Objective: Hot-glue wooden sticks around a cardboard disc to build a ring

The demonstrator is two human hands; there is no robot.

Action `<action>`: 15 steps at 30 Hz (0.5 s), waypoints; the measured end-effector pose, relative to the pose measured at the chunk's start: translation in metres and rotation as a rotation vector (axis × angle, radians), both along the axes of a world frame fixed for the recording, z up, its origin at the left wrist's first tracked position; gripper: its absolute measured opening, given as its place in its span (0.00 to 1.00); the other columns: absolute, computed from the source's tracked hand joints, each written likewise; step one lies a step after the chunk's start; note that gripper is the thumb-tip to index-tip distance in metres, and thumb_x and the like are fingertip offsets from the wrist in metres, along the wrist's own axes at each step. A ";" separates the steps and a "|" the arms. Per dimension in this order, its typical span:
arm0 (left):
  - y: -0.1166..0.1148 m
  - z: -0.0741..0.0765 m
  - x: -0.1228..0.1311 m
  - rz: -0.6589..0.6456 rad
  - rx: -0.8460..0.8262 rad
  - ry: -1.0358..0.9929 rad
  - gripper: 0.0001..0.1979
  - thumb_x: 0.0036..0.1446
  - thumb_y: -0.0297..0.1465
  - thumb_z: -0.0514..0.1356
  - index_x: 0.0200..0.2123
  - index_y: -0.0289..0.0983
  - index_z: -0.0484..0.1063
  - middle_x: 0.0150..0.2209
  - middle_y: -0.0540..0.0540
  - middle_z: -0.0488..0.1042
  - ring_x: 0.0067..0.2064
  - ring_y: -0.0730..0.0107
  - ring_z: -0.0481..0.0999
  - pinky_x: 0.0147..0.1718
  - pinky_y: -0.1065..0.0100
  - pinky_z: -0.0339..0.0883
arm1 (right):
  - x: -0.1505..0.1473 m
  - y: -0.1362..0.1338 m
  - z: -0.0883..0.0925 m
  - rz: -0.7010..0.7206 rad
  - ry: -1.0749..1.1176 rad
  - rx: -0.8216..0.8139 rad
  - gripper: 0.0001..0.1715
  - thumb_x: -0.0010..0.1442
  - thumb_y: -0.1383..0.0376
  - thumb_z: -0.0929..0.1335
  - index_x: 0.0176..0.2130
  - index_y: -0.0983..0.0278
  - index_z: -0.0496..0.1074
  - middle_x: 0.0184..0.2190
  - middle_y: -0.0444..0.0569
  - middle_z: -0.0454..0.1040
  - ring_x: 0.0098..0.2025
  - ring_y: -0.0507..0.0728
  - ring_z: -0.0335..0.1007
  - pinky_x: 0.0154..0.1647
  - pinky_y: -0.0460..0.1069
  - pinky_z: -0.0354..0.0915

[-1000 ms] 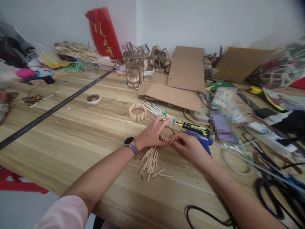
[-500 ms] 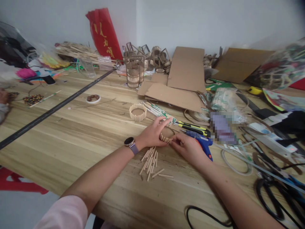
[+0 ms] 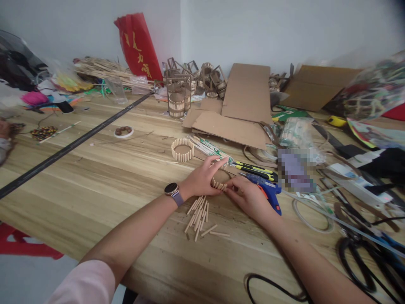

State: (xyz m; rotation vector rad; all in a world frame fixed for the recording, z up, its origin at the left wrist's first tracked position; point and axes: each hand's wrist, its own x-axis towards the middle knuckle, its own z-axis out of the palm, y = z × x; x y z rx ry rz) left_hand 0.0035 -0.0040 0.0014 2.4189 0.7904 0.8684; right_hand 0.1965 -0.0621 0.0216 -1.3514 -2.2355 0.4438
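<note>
My left hand, with a watch on the wrist, is closed around the left side of a cardboard ring edged with short wooden sticks. The ring's far side is partly hidden by my fingers. At its right edge, my right hand pinches a short stick against the row, thumb and forefinger together. A loose pile of short wooden sticks lies just below my left hand. Beyond it stands a round stick-walled basket. A blue glue gun lies right behind my right hand.
Yellow-black cutters and packaged sticks lie behind my hands. Cardboard sheets and finished small stick baskets fill the back. Scissors, tape and cables crowd the right. Another person's hand shows at far left.
Both hands keep their hold on the stick-edged ring with hardly any movement. The whole view has shifted very slightly.
</note>
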 end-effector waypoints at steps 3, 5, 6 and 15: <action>0.000 -0.001 0.000 -0.010 -0.002 0.015 0.56 0.41 0.37 0.73 0.67 0.45 0.43 0.62 0.36 0.51 0.64 0.45 0.57 0.60 0.47 0.59 | 0.000 -0.001 0.001 0.007 0.008 0.012 0.09 0.61 0.65 0.64 0.30 0.61 0.71 0.29 0.49 0.74 0.35 0.58 0.68 0.37 0.51 0.63; 0.000 -0.001 0.000 -0.011 -0.001 0.020 0.56 0.41 0.38 0.73 0.67 0.45 0.43 0.63 0.36 0.51 0.64 0.45 0.57 0.60 0.47 0.59 | 0.000 -0.001 0.001 0.006 0.004 0.017 0.10 0.61 0.65 0.63 0.29 0.61 0.71 0.29 0.49 0.73 0.35 0.58 0.68 0.36 0.50 0.63; -0.001 -0.002 0.000 -0.008 0.004 0.019 0.55 0.42 0.38 0.72 0.67 0.45 0.43 0.63 0.36 0.51 0.64 0.45 0.57 0.59 0.48 0.60 | 0.000 -0.001 0.001 0.007 0.001 0.017 0.10 0.62 0.65 0.63 0.29 0.61 0.70 0.29 0.49 0.73 0.35 0.58 0.68 0.36 0.50 0.63; -0.003 -0.003 0.002 0.031 0.011 0.022 0.51 0.46 0.39 0.70 0.67 0.42 0.44 0.64 0.35 0.49 0.64 0.45 0.57 0.59 0.49 0.61 | 0.004 -0.003 0.010 -0.050 0.010 0.034 0.10 0.59 0.62 0.66 0.39 0.63 0.75 0.31 0.50 0.75 0.34 0.58 0.70 0.35 0.50 0.65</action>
